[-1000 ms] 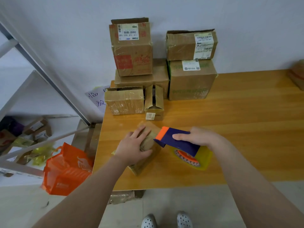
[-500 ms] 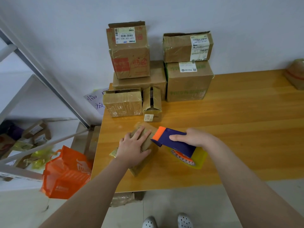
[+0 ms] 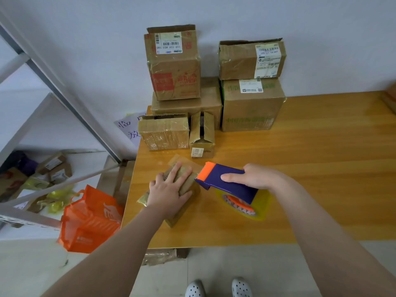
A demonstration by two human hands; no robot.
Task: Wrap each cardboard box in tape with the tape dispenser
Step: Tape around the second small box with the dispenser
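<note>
My left hand (image 3: 169, 190), fingers flat, pins the small cardboard box (image 3: 183, 211) on the table (image 3: 321, 168) so it cannot slide; my right hand (image 3: 260, 176) grips the tape dispenser (image 3: 225, 182), nose at the box's edge; beyond, stacked boxes (image 3: 250, 103) wait against the wall (image 3: 300, 18)

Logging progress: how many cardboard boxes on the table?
7: pressed box under the left hand; taped box and open box behind it; at the wall, red-print box on flat box, labelled box on green-print box. Brown thing at right edge: maybe another.
</note>
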